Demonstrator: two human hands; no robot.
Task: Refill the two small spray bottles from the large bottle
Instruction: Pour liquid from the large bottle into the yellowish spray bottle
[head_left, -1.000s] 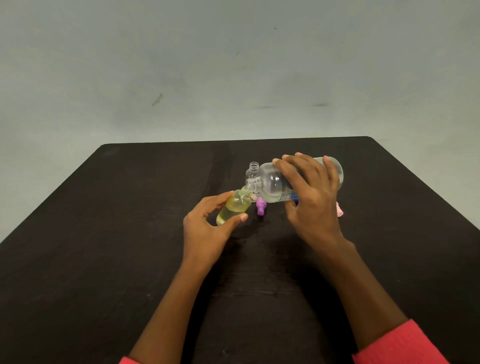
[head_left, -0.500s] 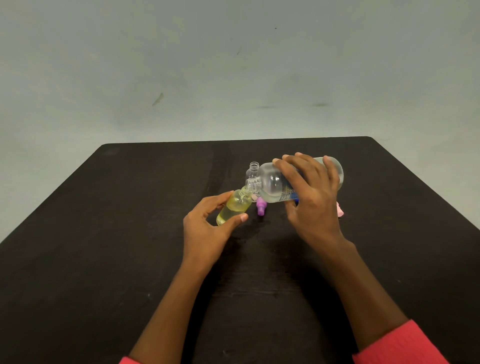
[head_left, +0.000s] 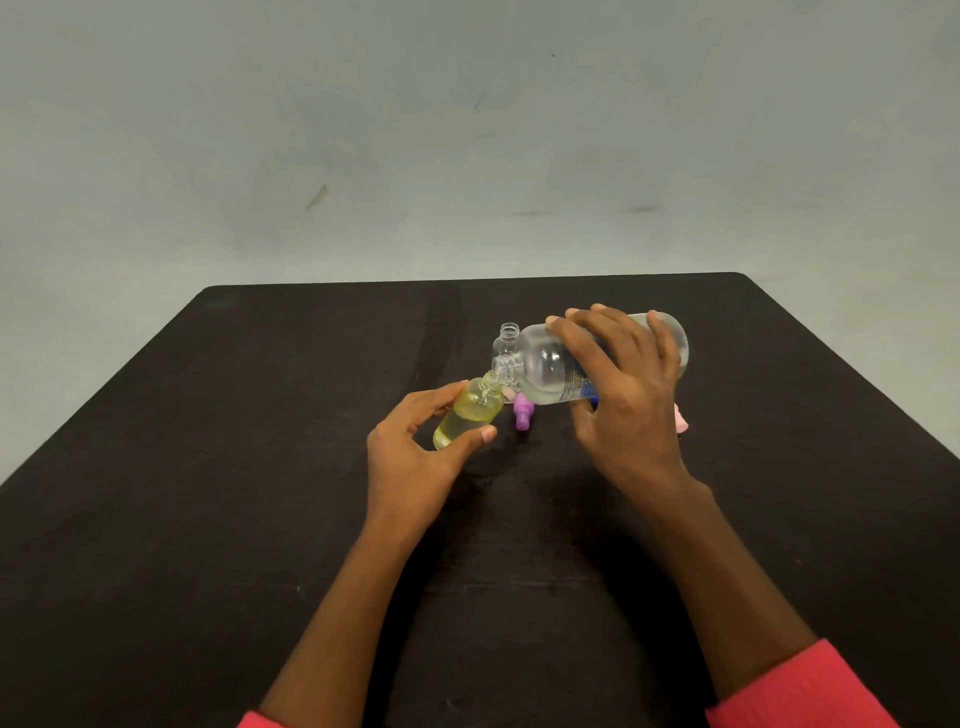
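clear glossy plastic large bottle (head_left: 545, 371); matt dark wood-grain table (head_left: 208, 467).

Soft, even, dimmish light; sharp focus; wide-angle edge bowing.

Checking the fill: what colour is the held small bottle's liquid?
Pale yellow, in the small bottle; head view.

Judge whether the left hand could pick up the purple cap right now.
Probably not yet. The purple cap lies close by on the table, but the left hand grips the tilted small bottle under the large bottle's mouth, so it is not free.
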